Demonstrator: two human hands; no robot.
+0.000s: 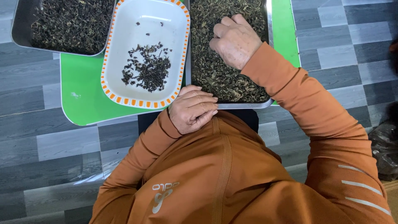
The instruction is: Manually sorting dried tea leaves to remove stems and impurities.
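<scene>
A metal tray (248,104) full of dried dark green leaves (211,70) lies on a green table (81,89). My right hand (234,40) rests on the leaves with fingers curled down into them; whether it pinches any leaves I cannot tell. My left hand (191,108) grips the tray's near left corner, fingers folded over the rim. Left of that tray sits a white dish with an orange-checked rim (124,99) holding a small pile of darker leaves (147,68).
A second metal tray (16,39) of dried leaves stands at the table's far left corner. Grey plank flooring surrounds the low table. A dark plastic bag (385,147) lies on the floor at the right. My orange sleeves and chest fill the foreground.
</scene>
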